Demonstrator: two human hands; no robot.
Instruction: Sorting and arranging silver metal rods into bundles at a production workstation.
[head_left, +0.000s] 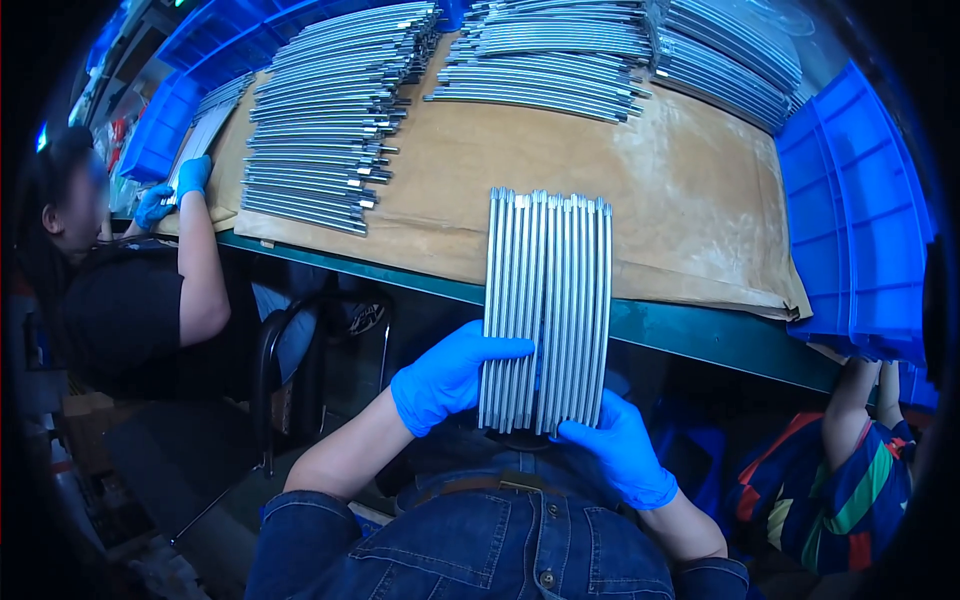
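Note:
A flat row of slim silvery metal rods (548,290) lies side by side between my two hands, its far end over the table's near edge. My left hand (450,375), in a blue glove, grips the row at its left side, the thumb laid across the rods. At the near right corner my right hand (620,450), gloved the same way, holds the row with its thumb near the rod ends. The fingers of both hands are mostly hidden beneath the rods. A narrow gap parts the row near its middle.
Brown sheeting (440,180) covers the table. Stacks of similar rods lie at the left (320,130), far middle (550,60) and far right (725,60). Blue plastic bins (850,210) stand at the right. A gloved co-worker (150,270) handles rods at the left; another person's arm (850,415) shows at right.

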